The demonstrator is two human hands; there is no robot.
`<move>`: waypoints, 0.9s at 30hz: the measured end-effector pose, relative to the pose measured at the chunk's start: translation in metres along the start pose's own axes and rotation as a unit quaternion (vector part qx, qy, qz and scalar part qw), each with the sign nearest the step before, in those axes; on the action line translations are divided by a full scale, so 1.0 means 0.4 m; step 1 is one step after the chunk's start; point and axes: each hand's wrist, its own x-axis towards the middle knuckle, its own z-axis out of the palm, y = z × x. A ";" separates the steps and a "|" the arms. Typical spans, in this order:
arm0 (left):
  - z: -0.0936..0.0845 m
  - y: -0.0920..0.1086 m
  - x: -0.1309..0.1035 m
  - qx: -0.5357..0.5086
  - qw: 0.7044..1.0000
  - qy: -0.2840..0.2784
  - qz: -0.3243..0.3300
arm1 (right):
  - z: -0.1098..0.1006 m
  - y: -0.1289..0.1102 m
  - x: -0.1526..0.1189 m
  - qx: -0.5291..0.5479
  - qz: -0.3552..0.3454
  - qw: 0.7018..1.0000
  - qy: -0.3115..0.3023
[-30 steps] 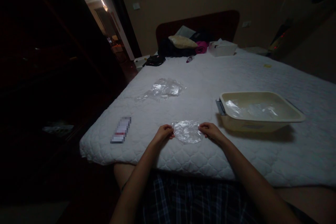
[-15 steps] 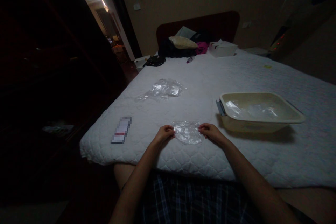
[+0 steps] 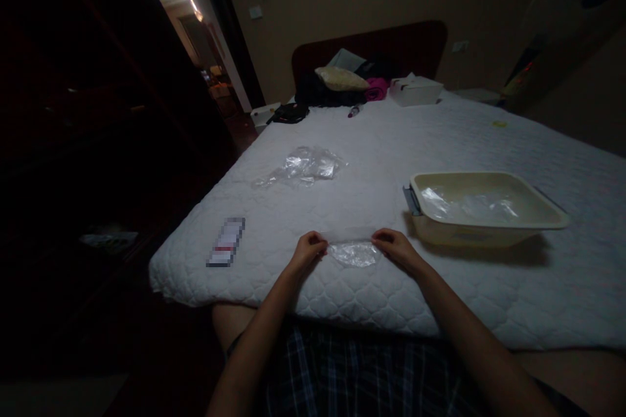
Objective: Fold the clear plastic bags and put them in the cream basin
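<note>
A small clear plastic bag (image 3: 355,254) is held near the front edge of the bed, stretched between my two hands. Its left side is pinched by my left hand (image 3: 311,249), its right side by my right hand (image 3: 391,245). The upper part of the bag looks hazy and bends over above a straight line between the fingers; the lower part is shiny and rounded. Further up the bed lies a heap of crumpled clear plastic bags (image 3: 313,166). To the right, a cream plastic bin (image 3: 489,234) with grey handles holds more clear plastic.
A blurred-out phone-like rectangle (image 3: 225,242) lies left of my hands on the white quilted bedspread (image 3: 274,221). Towards the headboard (image 3: 420,45) are a pillow (image 3: 341,79), dark clothes, a white box (image 3: 415,91) and a small bottle (image 3: 354,111).
The bag's upper part has gone from lying flat to bending over at a line between my fingers, so its shiny area looks shorter. Both hands have barely shifted.
</note>
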 end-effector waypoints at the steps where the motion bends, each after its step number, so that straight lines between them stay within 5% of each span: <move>1: 0.001 -0.001 0.001 0.004 1.000 0.001 0.008 | 0.000 0.000 -0.002 -0.003 -0.004 1.000 0.005; 14: -0.012 -0.026 0.012 0.030 0.999 0.034 0.028 | -0.003 0.003 -0.014 -0.003 0.000 0.999 0.038; 21: -0.014 -0.026 0.011 0.040 0.998 0.034 0.038 | -0.001 0.003 -0.019 -0.044 -0.097 0.992 0.073; 27: -0.015 -0.030 0.012 0.034 0.998 0.024 0.049 | 0.007 -0.010 -0.029 -0.061 -0.069 0.993 0.076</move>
